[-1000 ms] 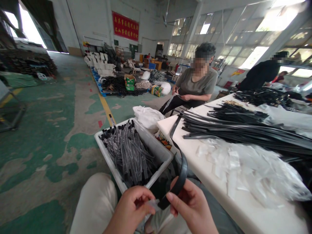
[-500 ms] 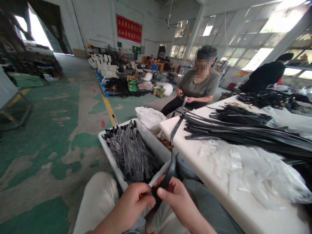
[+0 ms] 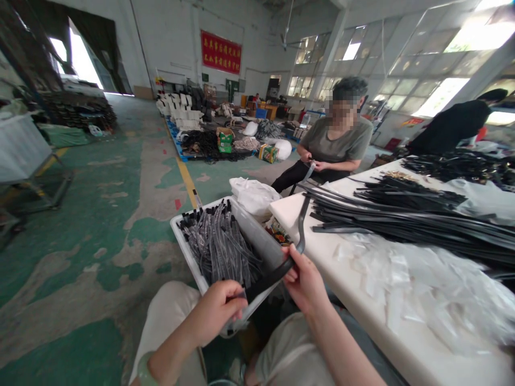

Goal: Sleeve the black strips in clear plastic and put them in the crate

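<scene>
While pinching black strap [image 3: 277, 274] taut, left hand [image 3: 217, 313] at seven o'clock, right hand [image 3: 303, 279] gripping higher, beside bin [image 3: 183, 244] for dropping.

table [image 3: 322, 252]: white top, running along the right
straps [image 3: 402, 220]: black, lying in a long pile across the table
plastic sleeves [image 3: 402, 273]: clear, spreading in a heap just beside the straps
floor [image 3: 100, 214]: green, worn paint
bin [image 3: 189, 257]: white, sitting on the floor beside the table
</scene>
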`<state>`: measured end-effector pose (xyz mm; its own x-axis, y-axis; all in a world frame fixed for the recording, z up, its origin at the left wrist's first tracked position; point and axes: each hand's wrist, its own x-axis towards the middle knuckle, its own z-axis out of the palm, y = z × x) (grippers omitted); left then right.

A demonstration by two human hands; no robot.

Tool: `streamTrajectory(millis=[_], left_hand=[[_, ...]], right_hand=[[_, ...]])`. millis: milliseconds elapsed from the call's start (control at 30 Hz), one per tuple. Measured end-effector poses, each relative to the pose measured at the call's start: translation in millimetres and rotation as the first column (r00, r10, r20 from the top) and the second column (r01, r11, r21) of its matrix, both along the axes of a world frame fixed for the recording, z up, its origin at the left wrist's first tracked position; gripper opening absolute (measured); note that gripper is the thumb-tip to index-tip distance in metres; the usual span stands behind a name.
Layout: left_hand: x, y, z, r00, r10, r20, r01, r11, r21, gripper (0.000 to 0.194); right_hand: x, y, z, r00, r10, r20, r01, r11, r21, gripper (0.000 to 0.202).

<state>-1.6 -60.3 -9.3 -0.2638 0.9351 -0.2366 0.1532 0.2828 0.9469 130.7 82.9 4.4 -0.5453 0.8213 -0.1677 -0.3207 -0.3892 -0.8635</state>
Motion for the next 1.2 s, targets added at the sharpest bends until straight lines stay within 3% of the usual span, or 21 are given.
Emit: streamTrajectory(millis=[67,200,267,333,400,467,533,600,700,800,867,933,1000,1067,1133,1200], left_hand=[[2,1,-0.4,1.0,0.019,0.011,-0.019,1.0,0.011,0.018],[6,4,1.3,0.994,0.07,0.08,-0.077,0.993,0.093,0.017],[2,-2,-0.4,0.997,0.03,0.07,-0.035,0.997,0.069,0.016],[-6,-11,-5.3,0.999,-0.019,0.029,0.019,1.0,-0.011,0.019],[-13,-18,-11.3,1.0,-0.018,-0.002,0.017,0.998,-0.06,0.032],[-16,-19,-14.7,0.998,0.048,-0.036,-0.049,0.998,-0.041,0.053],[-12,-15,-12.9,0.99,0.137,-0.025,-0.137,0.991,0.007,0.067],[-5,-9,-6.4,0.978,0.207,0.003,-0.207,0.977,0.06,0.07],[0,-3,4.0,0.947,0.313,-0.07,-0.299,0.941,0.16,0.063],[-12,-1,5.6,0.873,0.406,-0.271,-0.34,0.904,0.258,0.057],[-22,0,3.9,0.831,0.41,-0.377,-0.315,0.904,0.29,0.054],[-28,3,5.4,0.822,0.38,-0.425,-0.268,0.915,0.301,0.052],[-27,7,12.8,0.831,0.344,-0.438,-0.213,0.923,0.322,0.051],[-18,13,24.9,0.847,0.307,-0.434,-0.15,0.921,0.359,0.054],[-5,18,37.3,0.864,0.268,-0.426,-0.088,0.913,0.398,0.059],[7,22,45.5,0.882,0.207,-0.423,-0.007,0.904,0.428,0.063]], right_hand=[[-3,-2,0.1,0.999,-0.013,0.043,0.009,0.997,0.079,0.037],[-11,-34,-11.2,0.975,0.215,0.061,-0.224,0.937,0.268,0.027],[-12,-35,-12.3,0.978,0.21,0.014,-0.208,0.955,0.211,0.031],[-10,-21,-4.7,0.996,0.07,-0.059,-0.067,0.996,0.051,0.039],[-7,-6,6.5,0.993,-0.058,-0.104,0.051,0.997,-0.062,0.039],[-8,-3,11.9,0.998,-0.044,-0.046,0.047,0.997,0.053,0.042],[-14,-17,7.0,0.997,0.004,0.076,-0.026,0.956,0.292,0.045],[-21,-38,-3.9,0.988,0.02,0.151,-0.087,0.888,0.451,0.043],[-17,-56,-10.9,0.971,-0.109,0.215,-0.019,0.853,0.521,0.041],[1,-47,7.0,0.94,-0.244,0.237,0.113,0.881,0.46,0.045],[14,-37,27.8,0.964,-0.214,0.159,0.144,0.921,0.363,0.046],[22,-34,49.0,0.977,-0.193,0.094,0.149,0.923,0.354,0.044],[25,-40,64.6,0.965,-0.239,0.106,0.161,0.864,0.477,0.038],[25,-50,70.1,0.949,-0.283,0.143,0.134,0.766,0.629,0.031],[23,-59,65.2,0.944,-0.28,0.174,0.065,0.677,0.733,0.026],[22,-65,54.7,0.951,-0.212,0.224,-0.037,0.643,0.765,0.024]])
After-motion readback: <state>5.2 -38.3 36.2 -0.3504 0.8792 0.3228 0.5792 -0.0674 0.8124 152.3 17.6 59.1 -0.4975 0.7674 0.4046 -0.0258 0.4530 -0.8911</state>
